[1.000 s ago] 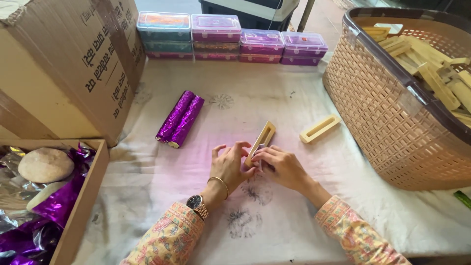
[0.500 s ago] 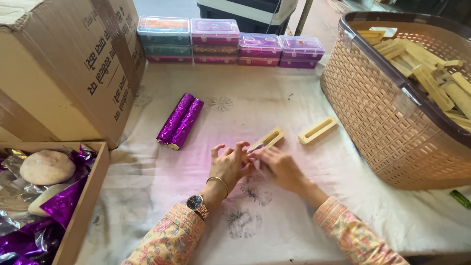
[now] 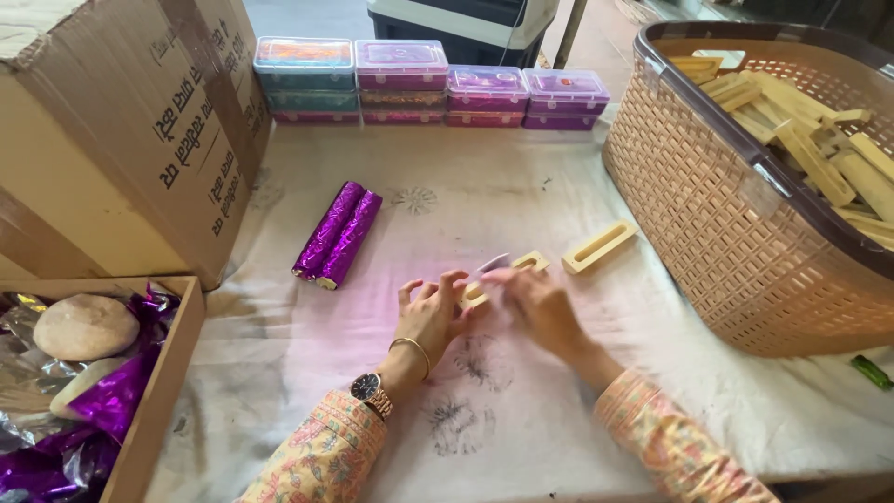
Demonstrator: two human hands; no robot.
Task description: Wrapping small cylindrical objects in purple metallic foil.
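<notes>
At the near edge of a cloth-covered table (image 3: 279,373), a person's left hand (image 3: 433,312) and right hand (image 3: 535,303) meet over a pale slotted wooden block (image 3: 507,275) lying flat near the middle; the left fingers are spread and pressing on its near end, while the blurred right hand pinches what looks like a small pale slip at the block's top. With the block pinned only at one end, it could skid on the loose cloth and the slip could go on crooked. At the near left corner, an open carton (image 3: 158,391) holds purple foil and a round pale lump. Just beyond the hands lies a second slotted block (image 3: 601,245), and two purple foil rolls (image 3: 337,235) lie left of centre. A tan woven basket (image 3: 726,224) of more blocks fills the right edge, a large brown box (image 3: 112,158) with dark lettering the left. Along the far edge stand clear-lidded plastic cases (image 3: 428,84), purple and teal.
</notes>
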